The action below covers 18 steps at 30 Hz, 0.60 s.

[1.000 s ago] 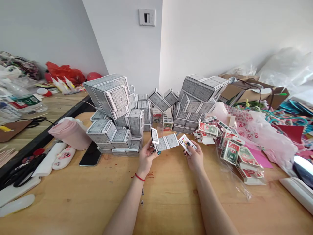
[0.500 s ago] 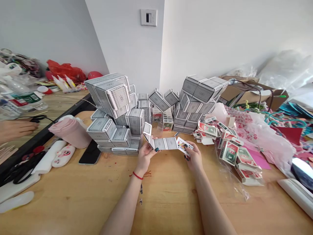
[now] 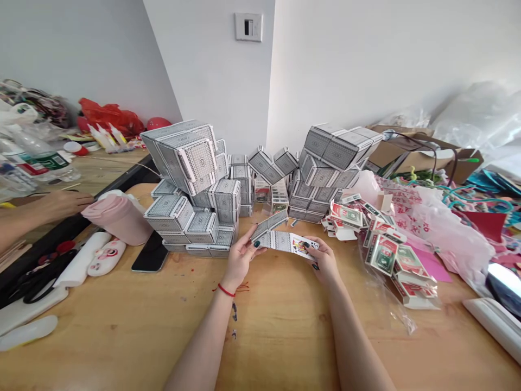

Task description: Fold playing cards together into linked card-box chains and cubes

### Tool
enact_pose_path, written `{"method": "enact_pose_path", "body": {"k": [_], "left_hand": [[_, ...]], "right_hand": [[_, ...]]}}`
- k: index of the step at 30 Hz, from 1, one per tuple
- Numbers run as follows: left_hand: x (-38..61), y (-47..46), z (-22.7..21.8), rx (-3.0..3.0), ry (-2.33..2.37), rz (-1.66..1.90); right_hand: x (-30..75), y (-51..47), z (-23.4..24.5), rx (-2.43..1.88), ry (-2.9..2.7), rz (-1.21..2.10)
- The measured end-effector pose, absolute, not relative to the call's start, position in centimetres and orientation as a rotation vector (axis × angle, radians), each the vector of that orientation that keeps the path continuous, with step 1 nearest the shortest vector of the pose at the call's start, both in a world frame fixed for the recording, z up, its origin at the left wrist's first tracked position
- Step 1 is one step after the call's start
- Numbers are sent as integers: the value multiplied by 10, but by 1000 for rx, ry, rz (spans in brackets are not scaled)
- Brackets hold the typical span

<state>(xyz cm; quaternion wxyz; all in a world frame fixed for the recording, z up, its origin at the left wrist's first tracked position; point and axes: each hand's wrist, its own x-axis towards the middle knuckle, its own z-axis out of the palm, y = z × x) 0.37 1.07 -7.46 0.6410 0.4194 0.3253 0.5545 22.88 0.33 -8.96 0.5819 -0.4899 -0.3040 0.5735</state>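
Note:
Between my hands is a strip of playing cards (image 3: pixel 283 241), held above the table with grey patterned backs up. My left hand (image 3: pixel 239 256) pinches its left end, where a raised flap of cards (image 3: pixel 272 225) slants over the strip. At the other end, my right hand (image 3: pixel 325 262) grips a face-up court card (image 3: pixel 302 246) that meets the strip. Whether the cards are joined is too fine to tell. Beyond them stand stacked blocks covered in grey card backs, in a left stack (image 3: pixel 226 198) and a right stack (image 3: pixel 321 174).
Opened card boxes (image 3: pixel 385 255) and a pink-printed plastic bag (image 3: pixel 443 217) lie right. At left are a phone (image 3: pixel 150 255), a pink roll (image 3: pixel 118 217), a white case (image 3: pixel 106 258) and black scissors (image 3: pixel 44 279). Another person's hand (image 3: pixel 67 205) is at the far left.
The flap by my left hand has swung down rightward over the strip. The right end of the strip has turned and flattened out slightly. The other person's hand has moved right and up.

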Motion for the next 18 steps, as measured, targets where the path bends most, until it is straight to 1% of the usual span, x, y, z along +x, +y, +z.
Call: {"method": "enact_pose_path", "body": {"k": [18], "left_hand": [[0,11,-74,982,755,1221]], "right_hand": [[236,3,-88,-1137,-764,1434]]}}
